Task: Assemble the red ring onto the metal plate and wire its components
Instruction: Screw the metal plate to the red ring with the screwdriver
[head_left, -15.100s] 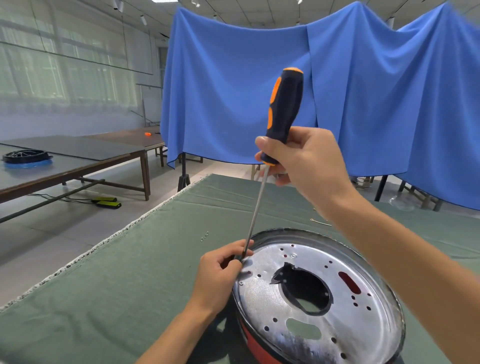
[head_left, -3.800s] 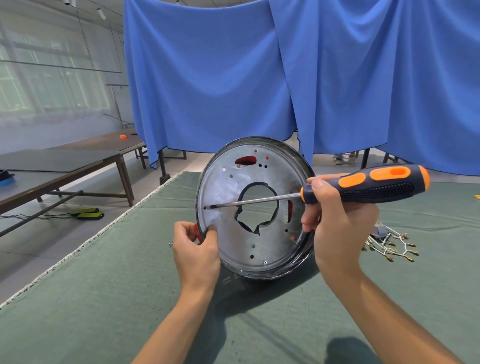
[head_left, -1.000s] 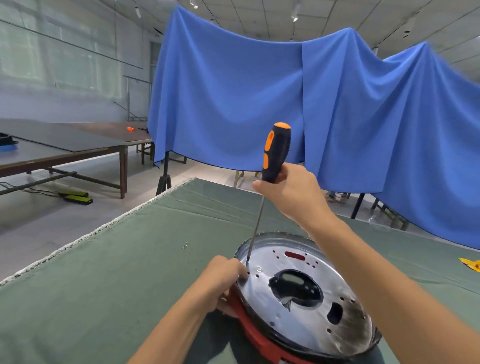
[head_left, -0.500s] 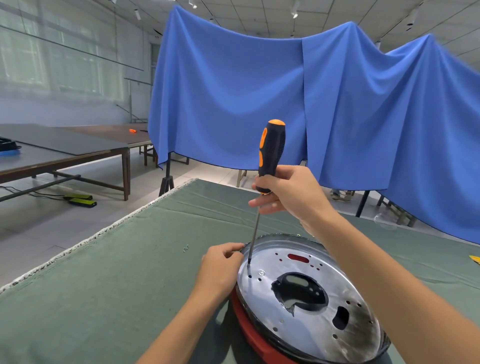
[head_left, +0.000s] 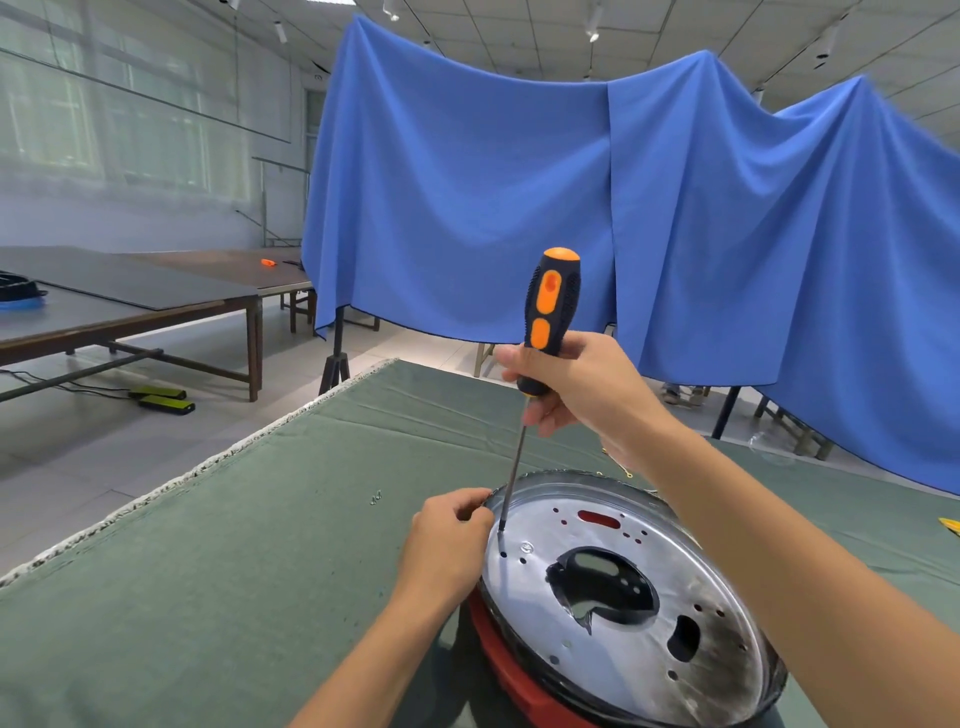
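Note:
The round metal plate (head_left: 613, 644) lies face up on the green table, tilted a little, with the red ring (head_left: 511, 670) showing under its near left edge. My left hand (head_left: 449, 545) grips the plate's left rim. My right hand (head_left: 582, 387) holds the black and orange screwdriver (head_left: 545, 322) upright by the lower handle. Its shaft runs down to the plate, and the tip sits just above a small hole near the left rim. My right forearm hides the plate's right side.
A green cloth (head_left: 234, 571) covers the table, its frayed left edge close by. Tiny screws (head_left: 376, 498) lie on the cloth left of the plate. Thin wire pieces (head_left: 621, 467) lie beyond the plate. Blue drapes (head_left: 519, 208) hang behind, and dark tables (head_left: 130, 306) stand at left.
The plate was held upright a few seconds ago and now lies flat. Over the last second the screwdriver stayed upright at the left rim; the tip has lifted slightly off the hole.

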